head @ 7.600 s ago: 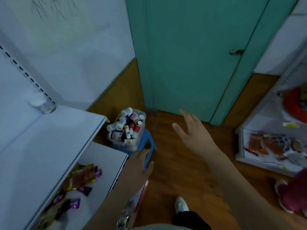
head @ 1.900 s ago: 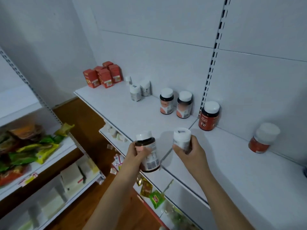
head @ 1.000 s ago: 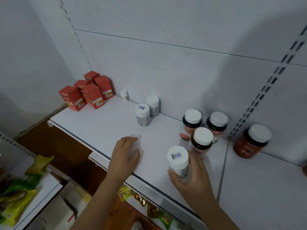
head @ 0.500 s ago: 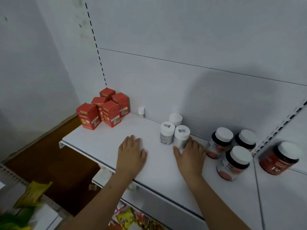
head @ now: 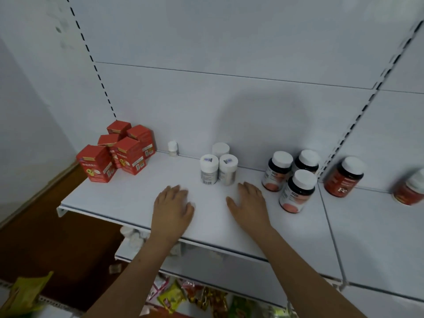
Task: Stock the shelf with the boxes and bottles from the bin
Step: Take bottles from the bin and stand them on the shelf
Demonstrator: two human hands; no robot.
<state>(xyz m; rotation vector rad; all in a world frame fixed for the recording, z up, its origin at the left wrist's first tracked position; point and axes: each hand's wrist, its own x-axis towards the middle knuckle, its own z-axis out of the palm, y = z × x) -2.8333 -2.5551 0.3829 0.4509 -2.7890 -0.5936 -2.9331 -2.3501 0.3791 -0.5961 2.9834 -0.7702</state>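
Bottles shelved, both hands free

White bottles (head: 218, 168) stand grouped on the shelf (head: 146, 191), red boxes (head: 117, 154) to their left, dark bottles (head: 291, 180) to their right. Left hand (head: 172, 207) and right hand (head: 250, 203) lie flat, fingers (head: 246, 188) spread, holding nothing. Bin out of view; what remains I cannot tell.

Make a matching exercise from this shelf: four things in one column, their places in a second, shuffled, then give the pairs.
Things
1. red boxes
2. tiny white bottle
3. dark bottles with white caps
4. left hand

Places
A. flat on the shelf, near its front edge
B. alone against the back panel
C. clustered at the shelf's left end
D. right of the right hand

Pairs: 1-C, 2-B, 3-D, 4-A
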